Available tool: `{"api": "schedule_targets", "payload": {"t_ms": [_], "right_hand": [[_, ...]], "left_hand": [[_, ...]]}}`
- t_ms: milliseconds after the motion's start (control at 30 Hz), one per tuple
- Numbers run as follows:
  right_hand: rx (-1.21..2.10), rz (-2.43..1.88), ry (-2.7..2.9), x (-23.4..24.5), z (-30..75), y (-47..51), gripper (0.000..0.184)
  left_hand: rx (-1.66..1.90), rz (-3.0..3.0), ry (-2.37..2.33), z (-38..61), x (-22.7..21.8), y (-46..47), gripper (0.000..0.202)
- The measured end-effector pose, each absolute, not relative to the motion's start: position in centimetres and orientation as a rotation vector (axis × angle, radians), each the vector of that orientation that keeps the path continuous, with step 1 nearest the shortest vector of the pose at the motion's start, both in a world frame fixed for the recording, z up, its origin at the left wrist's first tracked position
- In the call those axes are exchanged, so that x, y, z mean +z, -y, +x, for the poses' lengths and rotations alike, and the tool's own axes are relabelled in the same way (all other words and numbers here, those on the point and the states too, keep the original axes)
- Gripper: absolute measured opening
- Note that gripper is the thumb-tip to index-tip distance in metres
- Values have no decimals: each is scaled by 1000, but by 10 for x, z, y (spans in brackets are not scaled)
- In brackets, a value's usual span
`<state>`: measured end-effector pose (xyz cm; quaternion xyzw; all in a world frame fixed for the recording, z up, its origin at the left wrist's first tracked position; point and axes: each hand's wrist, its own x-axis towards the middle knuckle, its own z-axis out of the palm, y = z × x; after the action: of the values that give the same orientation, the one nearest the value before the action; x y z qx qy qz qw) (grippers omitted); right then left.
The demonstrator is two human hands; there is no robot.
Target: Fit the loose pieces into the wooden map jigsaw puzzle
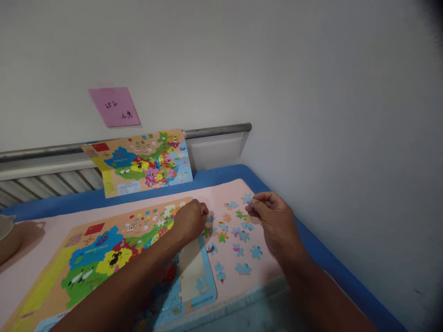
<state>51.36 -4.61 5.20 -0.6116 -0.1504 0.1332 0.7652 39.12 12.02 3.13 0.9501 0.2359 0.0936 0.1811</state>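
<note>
A partly filled map jigsaw puzzle [92, 251] lies on the pink mat, with a bare strip of its tray [190, 267] along the right side. My left hand [192, 219] is closed above the tray's upper right edge, fingers curled under; whether anything is in them is hidden. Farther right, my right hand [275, 214] pinches a small puzzle piece [250, 204] between thumb and fingers. Several loose puzzle pieces [243, 268], mostly light blue, lie scattered between the tray and my right hand. A blue piece [200, 282] rests in the tray's lower right corner.
A printed map sheet [145, 163] hangs from a metal rail [218, 130] behind the mat. Above it, a pink note [114, 107] is stuck to the wall. A pale round container [10, 237] stands at the left edge. The wall [346, 138] closes off the right side.
</note>
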Motion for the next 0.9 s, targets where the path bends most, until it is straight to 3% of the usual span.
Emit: {"api": "schedule_targets", "payload": {"t_ms": [267,533,900], "right_hand": [[306,-1353,335,52,510,45,20],[320,-1340,343,50,511,43,19],[419,-1396,418,43,507,38,14]], "left_hand": [[170,2809,-472,369,28,-111,14],[109,2695,-238,378,27,-106,19],[126,2846,-301,388,27,-106,9]]}}
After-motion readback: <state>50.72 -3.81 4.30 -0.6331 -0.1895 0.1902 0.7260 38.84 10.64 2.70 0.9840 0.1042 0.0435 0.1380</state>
